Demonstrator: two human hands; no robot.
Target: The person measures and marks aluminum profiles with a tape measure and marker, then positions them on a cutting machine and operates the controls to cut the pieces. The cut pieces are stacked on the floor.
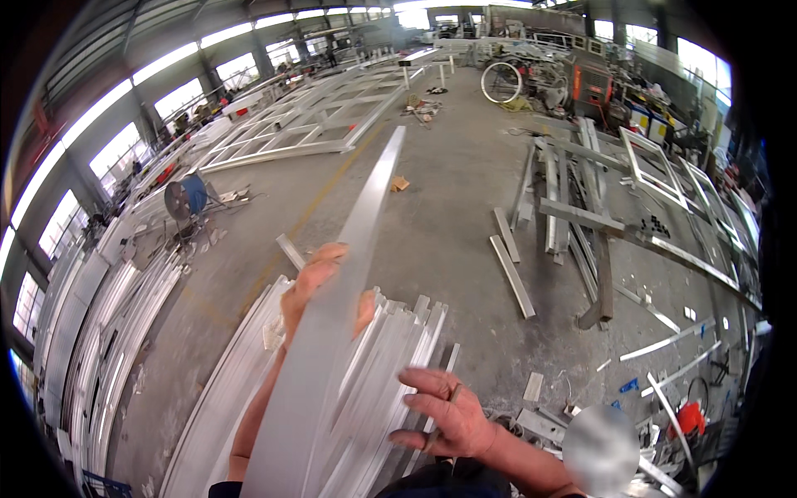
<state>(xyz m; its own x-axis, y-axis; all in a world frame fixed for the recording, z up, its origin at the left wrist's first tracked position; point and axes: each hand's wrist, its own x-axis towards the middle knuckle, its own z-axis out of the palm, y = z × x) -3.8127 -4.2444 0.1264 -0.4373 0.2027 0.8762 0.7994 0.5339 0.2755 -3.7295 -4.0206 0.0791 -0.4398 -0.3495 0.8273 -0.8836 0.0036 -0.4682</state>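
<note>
A long silvery metal bar [324, 349], square-edged and straight, rises from the lower edge toward the middle of the view. My left hand [304, 286] grips it partway along, fingers wrapped over one side and thumb on the other. Beneath it lies a stack of similar metal bars [394, 353], side by side. To the right of the held bar, my right hand [448, 411] is apart from it, fingers spread and curved, with a ring on one finger. Nothing shows in that hand.
More long bars [137, 340] lie bundled at the left, near a blue drum fan [193, 196]. A welded frame [307, 124] covers the far left floor. Crossed beams [581, 212] and short offcuts [512, 278] lie to the right. A red machine [591, 87] stands farther back.
</note>
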